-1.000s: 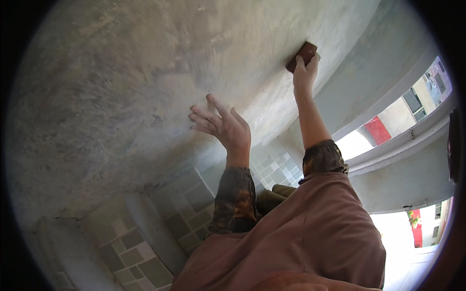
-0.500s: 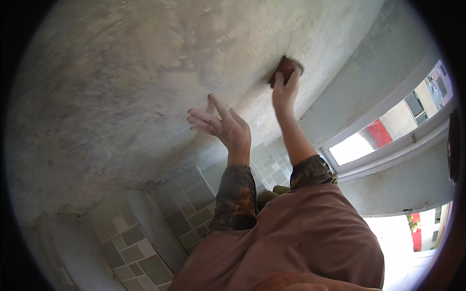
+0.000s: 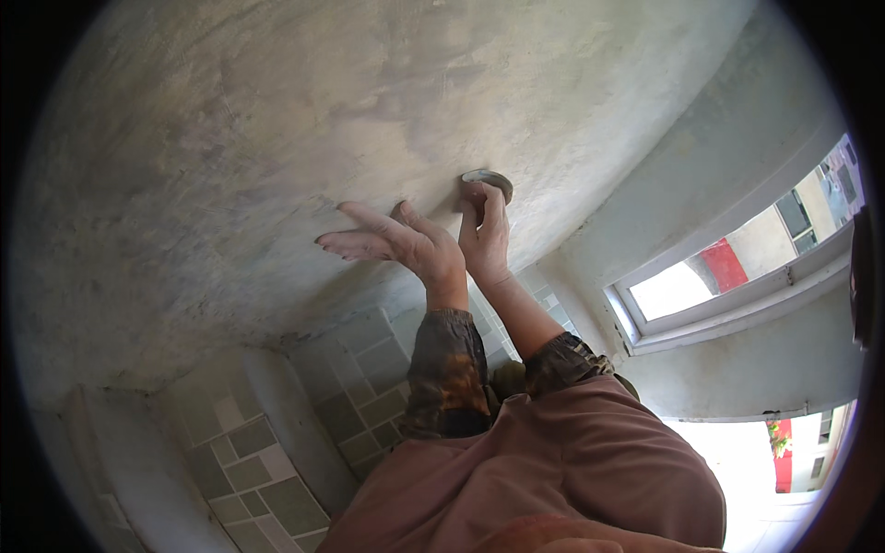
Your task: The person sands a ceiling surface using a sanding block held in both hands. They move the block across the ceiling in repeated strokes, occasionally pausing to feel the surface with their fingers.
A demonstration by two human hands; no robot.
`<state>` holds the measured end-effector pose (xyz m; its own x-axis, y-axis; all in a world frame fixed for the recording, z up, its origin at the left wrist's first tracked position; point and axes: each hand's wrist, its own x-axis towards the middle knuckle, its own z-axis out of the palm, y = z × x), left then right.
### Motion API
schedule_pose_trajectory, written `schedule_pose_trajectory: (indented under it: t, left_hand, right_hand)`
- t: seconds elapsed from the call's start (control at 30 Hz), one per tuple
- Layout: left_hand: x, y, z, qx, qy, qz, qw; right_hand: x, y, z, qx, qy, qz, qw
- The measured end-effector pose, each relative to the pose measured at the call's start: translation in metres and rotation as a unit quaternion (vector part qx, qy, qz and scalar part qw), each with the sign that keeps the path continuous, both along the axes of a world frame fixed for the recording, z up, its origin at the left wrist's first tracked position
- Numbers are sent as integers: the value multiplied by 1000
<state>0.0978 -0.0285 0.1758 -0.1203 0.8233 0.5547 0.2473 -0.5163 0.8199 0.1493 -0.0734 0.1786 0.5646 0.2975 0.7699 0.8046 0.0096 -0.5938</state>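
Note:
In front of me spreads a patchy grey-beige plastered surface (image 3: 230,138). My right hand (image 3: 486,230) grips a small sanding pad (image 3: 490,182) between thumb and fingers. Its pale grey, curved edge shows above the fingertips, at the plaster. Just left of it, my left hand (image 3: 406,244) is open and holds nothing, with its fingers stretched out and apart. The left fingertips are close to the plaster; I cannot tell whether they touch it. The two wrists are close together.
A window (image 3: 719,276) with a pale frame stands at the right, and bright daylight comes in below it. Grey-green tiles (image 3: 267,484) and pale upright ledges (image 3: 295,424) lie at the lower left. A smooth pale wall band (image 3: 664,184) borders the plaster on the right.
My right hand has moved left and down across the plaster with the sanding pad, which has tilted edge-on. My left hand stays nearly in place, its fingers stretched further to the left.

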Motion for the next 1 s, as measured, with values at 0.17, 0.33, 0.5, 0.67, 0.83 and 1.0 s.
schedule_pose_trajectory:
  t: [0.17, 0.33, 0.5, 0.67, 0.83, 1.0]
  left_hand:
    - [-5, 2, 7, 0, -16, 5, 1000]
    - [-13, 5, 15, 24, -26, 21, 999]
    - [-20, 3, 21, 12, -49, 7, 999]
    - [-28, 5, 29, 41, -52, 6, 998]
    - [-39, 6, 34, 89, -34, 16, 995]
    - [-48, 9, 42, 66, -66, 3, 996]
  right_hand:
    - [1, 4, -13, -9, 9, -11, 1000]
    - [-8, 10, -1, 16, -113, 7, 993]
    - [-12, 9, 15, 5, -27, 44, 999]
    - [-23, 7, 22, -29, -37, 63, 997]
    - [-29, 5, 40, -30, -25, 108, 993]
    - [-37, 16, 50, 6, -12, 118, 993]
